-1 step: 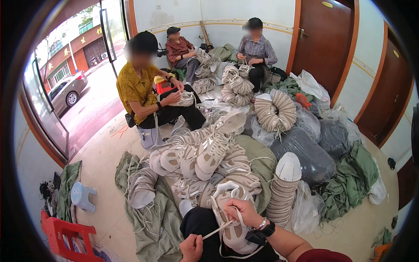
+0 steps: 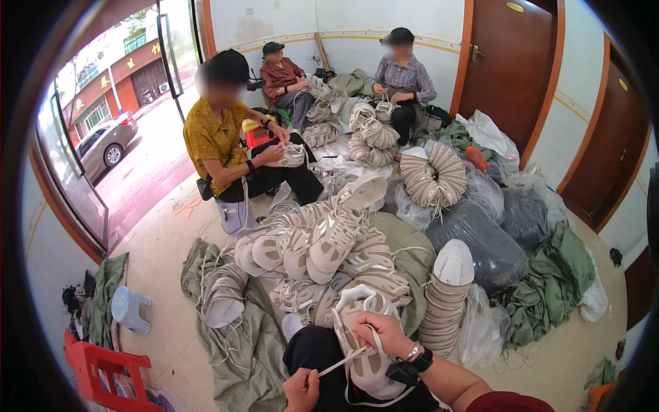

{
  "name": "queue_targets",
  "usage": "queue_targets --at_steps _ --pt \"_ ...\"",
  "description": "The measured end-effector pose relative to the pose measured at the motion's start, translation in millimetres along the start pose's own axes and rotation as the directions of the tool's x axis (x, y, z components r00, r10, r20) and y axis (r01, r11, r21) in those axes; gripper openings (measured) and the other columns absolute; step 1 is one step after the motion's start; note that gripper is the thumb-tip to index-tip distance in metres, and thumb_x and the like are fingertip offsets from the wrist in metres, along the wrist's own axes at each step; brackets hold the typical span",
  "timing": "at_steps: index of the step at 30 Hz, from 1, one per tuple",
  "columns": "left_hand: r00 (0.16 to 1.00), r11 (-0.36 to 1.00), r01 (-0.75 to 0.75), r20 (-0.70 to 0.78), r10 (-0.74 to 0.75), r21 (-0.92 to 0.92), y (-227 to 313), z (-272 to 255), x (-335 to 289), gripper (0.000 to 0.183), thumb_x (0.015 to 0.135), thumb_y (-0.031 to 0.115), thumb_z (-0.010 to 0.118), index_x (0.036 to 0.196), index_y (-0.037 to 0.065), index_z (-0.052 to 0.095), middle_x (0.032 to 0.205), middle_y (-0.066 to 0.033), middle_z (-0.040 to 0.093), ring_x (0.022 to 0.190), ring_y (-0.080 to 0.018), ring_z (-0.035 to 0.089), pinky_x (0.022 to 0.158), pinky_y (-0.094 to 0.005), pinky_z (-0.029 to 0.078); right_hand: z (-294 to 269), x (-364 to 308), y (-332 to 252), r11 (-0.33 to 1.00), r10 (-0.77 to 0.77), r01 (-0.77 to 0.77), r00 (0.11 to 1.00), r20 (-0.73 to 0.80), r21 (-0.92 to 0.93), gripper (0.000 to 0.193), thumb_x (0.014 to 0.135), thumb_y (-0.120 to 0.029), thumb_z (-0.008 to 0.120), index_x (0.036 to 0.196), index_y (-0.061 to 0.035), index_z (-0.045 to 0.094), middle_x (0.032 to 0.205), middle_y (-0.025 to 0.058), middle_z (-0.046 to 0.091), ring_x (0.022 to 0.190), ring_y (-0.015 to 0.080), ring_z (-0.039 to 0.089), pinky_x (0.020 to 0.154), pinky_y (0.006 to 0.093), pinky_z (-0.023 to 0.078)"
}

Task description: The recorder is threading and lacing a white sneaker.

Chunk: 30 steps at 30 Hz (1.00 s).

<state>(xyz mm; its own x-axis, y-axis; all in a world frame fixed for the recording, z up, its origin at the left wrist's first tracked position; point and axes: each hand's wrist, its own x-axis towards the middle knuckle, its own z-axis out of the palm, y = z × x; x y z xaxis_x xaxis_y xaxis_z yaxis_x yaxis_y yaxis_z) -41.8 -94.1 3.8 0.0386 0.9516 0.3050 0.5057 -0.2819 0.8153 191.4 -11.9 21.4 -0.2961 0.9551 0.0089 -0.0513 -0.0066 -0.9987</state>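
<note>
A beige and white shoe upper [image 2: 367, 374] lies across my dark-trousered lap, its toe end toward me. A flat off-white shoelace [image 2: 338, 364] runs taut from the upper's eyelet area to my left hand [image 2: 302, 390], which is closed around it to the left of the shoe. Over the upper, my right hand [image 2: 383, 335] pinches the lace near the eyelets, and a loop stands up by its fingers. Another length of lace hangs in a curve below the toe. Just beyond my knees, a heap of similar uppers [image 2: 329, 240] rests on green cloth.
A tall nested stack of uppers [image 2: 446, 302] stands at right, near dark plastic-wrapped bundles [image 2: 480, 240]. Three seated people handle uppers farther back, one in a yellow shirt [image 2: 216, 141]. A blue stool [image 2: 130, 309] and a red stool [image 2: 113, 374] are at left.
</note>
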Motion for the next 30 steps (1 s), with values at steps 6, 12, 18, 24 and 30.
queue_targets --at_steps 6,12,18,24,30 --pt "0.998 0.999 0.029 -0.059 -0.026 0.042 -14 7 -3 0.02 0.087 0.011 0.061 0.071 0.001 0.053 0.058 -0.0143 0.048 0.048 -0.0266 0.049 0.048 -0.0347 0.039 1 0 0 1.0 0.002 -0.002 1.0 0.002 0.005 0.016 0.096 -0.021 0.054 0.092 -0.0056 0.058 0.068 -0.0047 0.054 0.056 0.0017 0.049 0.05 0.0184 0.041" --pt "0.997 0.998 0.059 -0.044 -0.057 0.037 -13 7 -3 0.019 0.087 0.01 0.061 0.072 0.001 0.053 0.058 -0.0143 0.049 0.049 -0.0274 0.05 0.048 -0.0348 0.039 0 0 -1 1.0 0.012 -0.012 1.0 0.003 -0.001 0.016 0.096 -0.02 0.054 0.093 -0.0054 0.058 0.069 -0.0045 0.054 0.056 0.0017 0.05 0.051 0.0185 0.041" --pt "0.998 0.998 0.037 -0.057 -0.034 0.051 -16 8 -4 0.018 0.086 0.01 0.062 0.072 0.0 0.054 0.058 -0.0144 0.049 0.048 -0.0269 0.051 0.048 -0.0347 0.039 1 0 0 1.0 0.019 -0.019 1.0 -0.005 0.007 0.015 0.096 -0.019 0.054 0.092 -0.0052 0.058 0.069 -0.0043 0.054 0.056 0.0019 0.05 0.051 0.0187 0.041" --pt "0.998 0.998 0.041 -0.059 -0.038 0.046 -14 8 -3 0.019 0.086 0.01 0.062 0.072 0.0 0.054 0.057 -0.0146 0.049 0.048 -0.027 0.051 0.047 -0.0349 0.039 1 0 0 1.0 0.003 -0.003 1.0 -0.023 -0.007 0.015 0.096 -0.019 0.055 0.091 -0.0051 0.058 0.068 -0.0041 0.055 0.055 0.0023 0.05 0.05 0.019 0.041" --pt "0.998 0.997 0.047 -0.047 -0.045 0.057 -16 6 -3 0.019 0.086 0.01 0.062 0.071 0.0 0.054 0.056 -0.0145 0.049 0.047 -0.0266 0.051 0.047 -0.0349 0.039 2 1 -2 1.0 0.009 -0.009 1.0 -0.023 -0.022 0.016 0.096 -0.02 0.055 0.09 -0.0055 0.058 0.068 -0.0042 0.055 0.055 0.0024 0.05 0.05 0.0191 0.041"
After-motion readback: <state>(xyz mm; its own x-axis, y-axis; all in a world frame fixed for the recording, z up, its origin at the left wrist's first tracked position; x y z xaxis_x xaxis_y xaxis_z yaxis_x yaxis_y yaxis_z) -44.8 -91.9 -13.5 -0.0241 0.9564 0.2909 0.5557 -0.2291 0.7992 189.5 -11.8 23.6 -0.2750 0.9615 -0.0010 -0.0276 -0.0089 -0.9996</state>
